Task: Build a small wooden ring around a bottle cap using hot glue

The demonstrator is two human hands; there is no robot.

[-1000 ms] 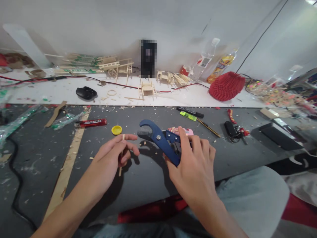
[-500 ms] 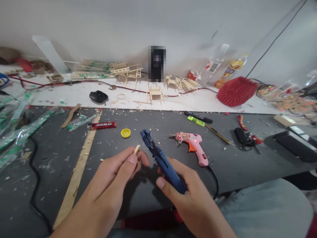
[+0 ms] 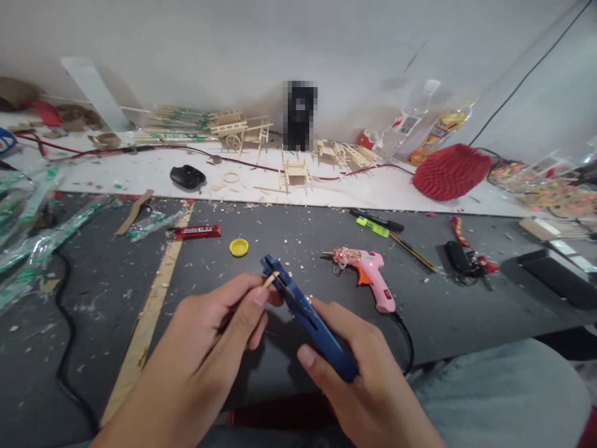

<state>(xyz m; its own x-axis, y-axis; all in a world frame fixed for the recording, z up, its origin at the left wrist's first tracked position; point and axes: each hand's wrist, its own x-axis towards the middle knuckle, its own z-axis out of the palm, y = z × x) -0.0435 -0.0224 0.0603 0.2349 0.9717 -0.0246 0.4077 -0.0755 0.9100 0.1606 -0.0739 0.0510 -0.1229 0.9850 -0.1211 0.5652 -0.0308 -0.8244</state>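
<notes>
My left hand [image 3: 212, 339] pinches a thin wooden stick [image 3: 270, 280] between thumb and fingers, and the stick's tip sits in the jaws of a blue cutter [image 3: 303, 314]. My right hand [image 3: 359, 379] is wrapped around the cutter's handles, low in the middle of the view. Both hands hover over the dark grey mat [image 3: 261, 249], which is strewn with wood chips. A pink glue gun [image 3: 368, 277] lies just right of the cutter, its cord running down toward my right hand.
A yellow cap [image 3: 239, 247], a red lighter [image 3: 196, 232], markers [image 3: 375, 223] and a pencil lie on the mat. Small stick-built models [image 3: 293, 171], a black mouse [image 3: 187, 177], bottles [image 3: 405, 124] and a red paper object [image 3: 450, 171] sit on the white board behind. Plastic wrappers lie at left.
The stick's tip has gone from beside the cutter into its jaws. Earlier the cutter was lifted clear of the glue gun and turned edge-on.
</notes>
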